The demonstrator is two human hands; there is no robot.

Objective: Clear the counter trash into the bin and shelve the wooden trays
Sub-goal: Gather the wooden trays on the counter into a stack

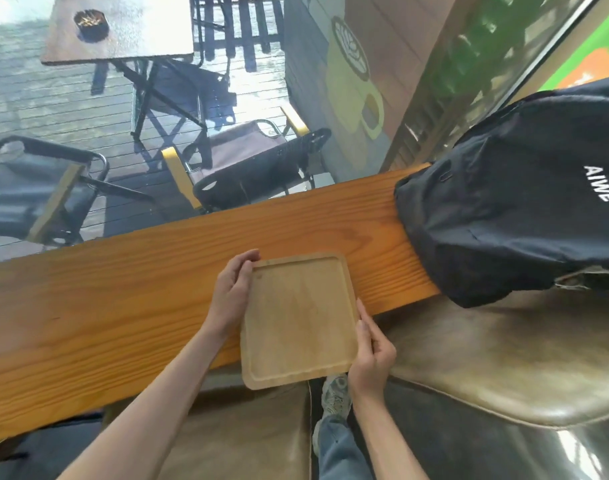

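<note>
Over the near edge of the counter (123, 289) you hold the wooden tray (298, 320), empty; your left hand (232, 294) clasps its left rim, your right hand (370, 355) pinches the near right corner; tilt it and that light pinch may slip, or the tray may clip the black backpack (511, 216).

The right hand (370, 358) hides the tray's (298, 320) near right corner under its grip. Right of that grip, the black backpack (511, 216) covers the worktop's (123, 289) end and runs off the frame.
</note>
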